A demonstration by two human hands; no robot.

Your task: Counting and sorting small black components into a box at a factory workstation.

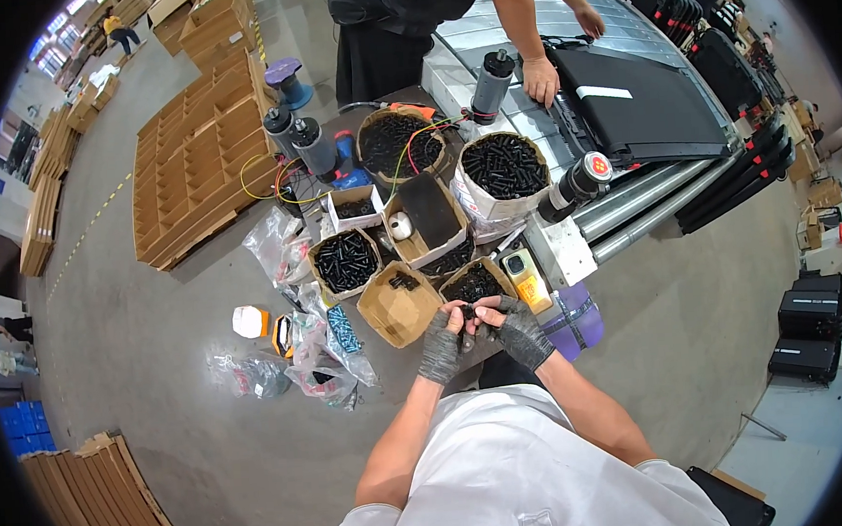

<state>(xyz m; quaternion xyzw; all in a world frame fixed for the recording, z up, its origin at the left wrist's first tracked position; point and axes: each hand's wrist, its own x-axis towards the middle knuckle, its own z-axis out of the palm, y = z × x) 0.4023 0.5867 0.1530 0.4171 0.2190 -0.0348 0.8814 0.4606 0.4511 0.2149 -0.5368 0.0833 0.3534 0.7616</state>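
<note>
Screws, small and black, are what both gloved hands work on: the left hand point(440, 344) and the right hand point(520, 329) meet fingertip to fingertip, and a few dark pieces point(469, 312) are pinched between them, just above the near edge of a small cardboard box of black screws point(475, 283). Each hand's grip is pressed together on those pieces; how many there are, and whether they are being joined or parted, is too small to tell. To do this step well, the person would likely keep the pinch low over that box so that anything slipping free falls back in, and keep the fingertips, not the glove fabric, on the parts. Just to the left of the grip lies an open box point(400, 306) that is nearly bare, with only a little dark clump at its far end. Beyond that, farther from the grip, a square box point(345, 262) is packed with black screws, and a long box point(425, 222) holds a dark flat piece and a small white object. Farther still stand two round paper-sided tubs point(505, 169) point(400, 144) heaped with black parts, and a tiny box point(354, 207) with a few more. To the right of the grip a phone point(527, 279) lies on the tabletop point(563, 250). Left of the grip, clear plastic bags point(325, 351) lie on the floor point(155, 327), one with blue pieces inside. Across the tabletop, another person's hand point(540, 77) rests on a black case point(643, 105).
</note>
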